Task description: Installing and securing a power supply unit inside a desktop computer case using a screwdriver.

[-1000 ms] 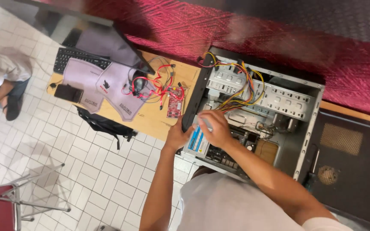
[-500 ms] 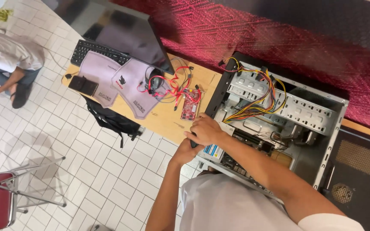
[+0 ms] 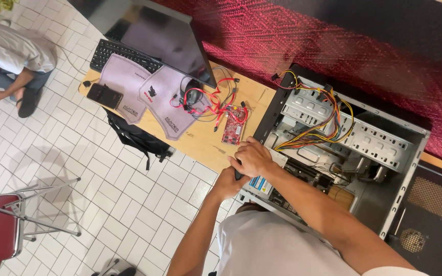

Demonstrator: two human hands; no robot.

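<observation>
Both hands clamped round a small dark tool (image 3: pixel 238 175), right hand (image 3: pixel 253 157) over left hand (image 3: pixel 227 184), at the open PC case (image 3: pixel 333 153) edge. Panel's off, yellow wiring (image 3: pixel 328 128) loose, red circuit board (image 3: pixel 234 126) out on the table (image 3: pixel 200 140); looks mid-job.

The case (image 3: pixel 384 153) lay open right of the table (image 3: pixel 200 138), on which a board (image 3: pixel 234 127), cables (image 3: pixel 200 99), monitor (image 3: pixel 154 36) and keyboard (image 3: pixel 121 55) sat.

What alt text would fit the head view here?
Seen from above, a person's right hand and left hand meet over a dark tool at the edge of an open computer case full of coloured wires. Beside it, a wooden table holds a red circuit board, red cables and a monitor.
</observation>
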